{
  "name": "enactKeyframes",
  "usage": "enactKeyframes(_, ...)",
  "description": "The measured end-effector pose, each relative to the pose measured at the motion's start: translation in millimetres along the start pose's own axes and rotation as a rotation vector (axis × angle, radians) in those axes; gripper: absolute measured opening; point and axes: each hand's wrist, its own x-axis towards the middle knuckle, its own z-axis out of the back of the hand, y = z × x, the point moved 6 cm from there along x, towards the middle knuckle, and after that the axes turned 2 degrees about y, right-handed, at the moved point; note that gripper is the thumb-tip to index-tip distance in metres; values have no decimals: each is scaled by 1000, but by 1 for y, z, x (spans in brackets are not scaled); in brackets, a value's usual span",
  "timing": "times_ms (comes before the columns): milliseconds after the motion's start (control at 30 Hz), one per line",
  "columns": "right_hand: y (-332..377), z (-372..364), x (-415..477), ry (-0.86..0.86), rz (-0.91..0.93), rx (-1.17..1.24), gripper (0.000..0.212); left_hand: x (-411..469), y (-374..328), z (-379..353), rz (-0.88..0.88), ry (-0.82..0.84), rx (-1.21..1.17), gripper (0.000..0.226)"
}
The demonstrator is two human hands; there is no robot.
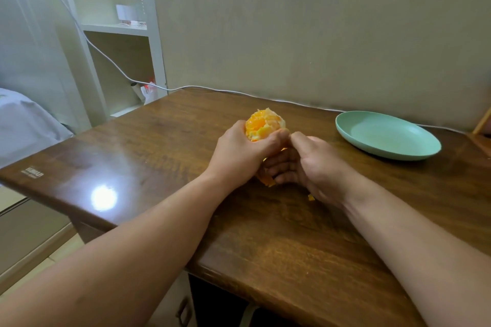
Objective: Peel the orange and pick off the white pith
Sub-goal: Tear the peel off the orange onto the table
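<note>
Orange flesh bared, the part-peeled round orange (263, 125) sits clamped in the left hand (239, 152); right hand (310, 164) pinches at its side; shallow pulls should spare segments.

**Plain beige room, wooden desk against the wall**

Dark brown wooden surface (265, 233) pushed up against a pale beige wall (318, 21), with a bright glare spot (103, 197) from a light bouncing off its left end. Small white label (32, 172) on that edge too. A white cable (106, 57) runs along the back edge and climbs left past a white open shelf unit (119, 29) with a few small boxes on it. Sheer curtain (24, 21) far left, and something under white cloth (24, 125) below it, maybe a bed. Light floor (39, 265), plus a drawer handle (183, 312) under the surface.
</note>
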Motion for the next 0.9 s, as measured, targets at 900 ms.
enactKeyframes(900, 6, 7, -9, 38, -37, 171, 27, -8, -9, -11, -124, 191, -114, 64)
